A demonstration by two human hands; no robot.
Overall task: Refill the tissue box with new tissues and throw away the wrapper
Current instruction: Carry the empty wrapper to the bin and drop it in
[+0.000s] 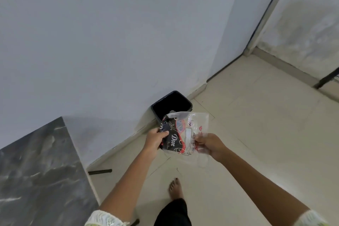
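Pale floor tiles (256,134) and a plain white wall (110,42) frame the scene, with a person standing over them, both bare arms stretched forward.

Left hand (156,138) is closed on the dark, printed edge of an empty tissue wrapper (185,134), thumb on top and fingers curled underneath. Right hand (211,146) pinches the opposite, clear plastic side of the same wrapper between thumb and fingertips. Between the two hands the wrapper is spread fairly flat in the air, its black panel with white script and red trim toward the left hand, its see-through part with small red marks toward the right hand. It touches nothing but the hands.

Just beyond the wrapper, and partly hidden by its top edge, a small dark bin (171,105) stands on the floor against the wall, open at the top. Something pale shows inside near the front rim, though I cannot tell what it is. The wrapper is held above the floor, just in front of the bin's mouth rather than inside it.

Lower down, one bare foot (175,189) rests on the tiles below a dark trouser leg (174,214). Light patterned sleeves (104,220) show at the bottom edge. To the left, a corner of a grey marbled counter (36,170) juts in, with a black leg or bar (100,172) lying low on the floor beside it. Far right, a door frame (266,14) runs up the wall.
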